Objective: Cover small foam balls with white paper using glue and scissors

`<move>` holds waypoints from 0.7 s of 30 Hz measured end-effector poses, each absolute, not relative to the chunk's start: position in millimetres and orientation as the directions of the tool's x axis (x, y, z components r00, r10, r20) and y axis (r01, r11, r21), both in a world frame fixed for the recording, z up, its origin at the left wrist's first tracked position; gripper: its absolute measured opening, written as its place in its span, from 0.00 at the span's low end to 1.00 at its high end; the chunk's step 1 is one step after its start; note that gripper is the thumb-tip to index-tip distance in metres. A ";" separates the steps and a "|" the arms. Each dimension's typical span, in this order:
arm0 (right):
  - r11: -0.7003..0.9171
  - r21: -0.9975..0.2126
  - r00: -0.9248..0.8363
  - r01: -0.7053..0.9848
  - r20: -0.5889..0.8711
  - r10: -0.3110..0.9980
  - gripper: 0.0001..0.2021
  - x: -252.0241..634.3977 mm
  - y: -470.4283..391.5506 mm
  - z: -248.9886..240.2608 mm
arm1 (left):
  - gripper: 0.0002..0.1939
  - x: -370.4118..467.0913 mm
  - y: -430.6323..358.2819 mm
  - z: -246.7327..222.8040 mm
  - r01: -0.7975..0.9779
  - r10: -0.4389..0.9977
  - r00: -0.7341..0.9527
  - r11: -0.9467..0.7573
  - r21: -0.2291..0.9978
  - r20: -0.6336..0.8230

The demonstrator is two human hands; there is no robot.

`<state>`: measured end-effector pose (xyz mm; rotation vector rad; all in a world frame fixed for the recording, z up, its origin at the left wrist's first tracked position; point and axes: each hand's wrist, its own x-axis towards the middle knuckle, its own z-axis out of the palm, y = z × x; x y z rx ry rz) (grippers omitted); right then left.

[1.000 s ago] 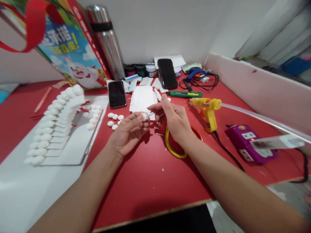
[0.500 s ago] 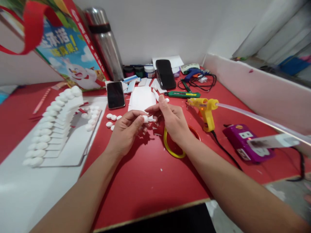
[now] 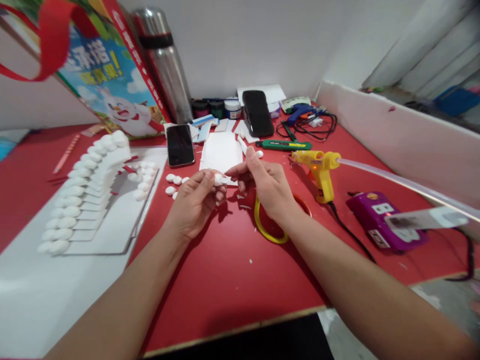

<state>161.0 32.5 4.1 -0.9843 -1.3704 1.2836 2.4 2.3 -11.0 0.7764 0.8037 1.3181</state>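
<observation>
A small, rounded white piece (image 3: pixel 219 180) is pinched between the thumb and fingers of my left hand (image 3: pixel 195 202), above the red table. My right hand (image 3: pixel 270 187) is just to the right, its index finger reaching to the edge of that piece and its thumb raised apart; whether the fingertip touches it I cannot tell. Several similar white pieces (image 3: pixel 171 190) lie left of my left hand. Beyond the hands is a white sheet (image 3: pixel 222 150). Under my right wrist lies a roll of yellow tape (image 3: pixel 269 236).
At left, a white stepped model (image 3: pixel 99 200) edged with rounded pieces stands on a board. A yellow glue gun (image 3: pixel 321 175) and a purple box (image 3: pixel 386 220) occupy the right. Behind are a green cutter (image 3: pixel 285 145), two phones (image 3: pixel 180 145), a steel flask (image 3: pixel 165 65) and a printed bag (image 3: pixel 116 85).
The ragged white strip that stuck out from the piece toward my right hand no longer shows. The rounded piece sits slightly further left in my left fingers.
</observation>
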 end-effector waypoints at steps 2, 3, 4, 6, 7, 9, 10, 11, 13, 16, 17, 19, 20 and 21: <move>0.119 -0.992 -0.191 -0.044 0.125 0.974 0.32 161.0 32.4 4.1 | 0.16 2.8 3.2 -10.3 -0.528 0.993 0.071 0.121 0.841 -0.099; 0.117 -0.992 -0.189 -0.041 0.123 0.974 0.32 160.9 32.4 3.9 | 0.16 3.0 3.6 -9.9 -0.536 0.991 0.064 0.130 0.834 -0.114; 0.115 -0.993 -0.189 -0.041 0.120 0.975 0.32 160.9 32.5 3.6 | 0.16 3.2 3.8 -9.5 -0.544 0.990 0.057 0.137 0.828 -0.127; 0.108 -0.993 -0.190 -0.049 0.116 0.975 0.32 160.8 32.6 2.9 | 0.14 3.4 4.1 -8.9 -0.562 0.987 0.052 0.153 0.813 -0.150; 0.108 -0.993 -0.191 -0.056 0.117 0.975 0.32 160.8 32.6 2.6 | 0.14 3.5 4.2 -8.7 -0.571 0.986 0.051 0.158 0.805 -0.157; 0.114 -0.991 -0.192 -0.071 0.126 0.973 0.32 160.8 32.6 2.2 | 0.13 3.8 4.1 -8.8 -0.582 0.985 0.050 0.162 0.797 -0.164; 0.119 -0.990 -0.192 -0.078 0.133 0.972 0.31 160.8 32.5 2.1 | 0.13 3.9 4.1 -9.1 -0.581 0.985 0.049 0.160 0.798 -0.163; 0.125 -0.989 -0.193 -0.084 0.139 0.971 0.31 160.8 32.5 2.0 | 0.14 4.1 4.2 -9.6 -0.577 0.986 0.046 0.155 0.802 -0.158; 0.131 -0.988 -0.196 -0.085 0.145 0.970 0.31 160.8 32.7 2.2 | 0.14 4.3 4.2 -11.3 -0.552 0.991 0.035 0.129 0.824 -0.132; 0.120 -0.991 -0.196 -0.064 0.131 0.972 0.32 160.7 33.5 3.2 | 0.14 3.2 3.4 -13.2 -0.432 0.998 -0.020 0.043 0.901 -0.057; 0.109 -0.992 -0.192 -0.056 0.118 0.974 0.32 160.6 33.8 3.6 | 0.13 2.4 2.7 -13.2 -0.348 0.999 -0.049 0.006 0.938 -0.024; 0.065 -0.997 -0.186 -0.050 0.073 0.980 0.32 160.2 34.2 4.0 | 0.11 0.0 0.9 -11.9 -0.130 0.992 -0.109 -0.080 0.988 0.066; 0.036 -0.998 -0.183 -0.054 0.045 0.982 0.31 160.0 34.4 3.8 | 0.10 -1.2 -0.1 -10.9 -0.021 0.983 -0.137 -0.124 0.992 0.120; 0.007 -0.998 -0.182 -0.058 0.017 0.983 0.30 159.6 34.6 3.3 | 0.09 -2.3 -0.9 -9.9 0.073 0.971 -0.159 -0.167 0.983 0.176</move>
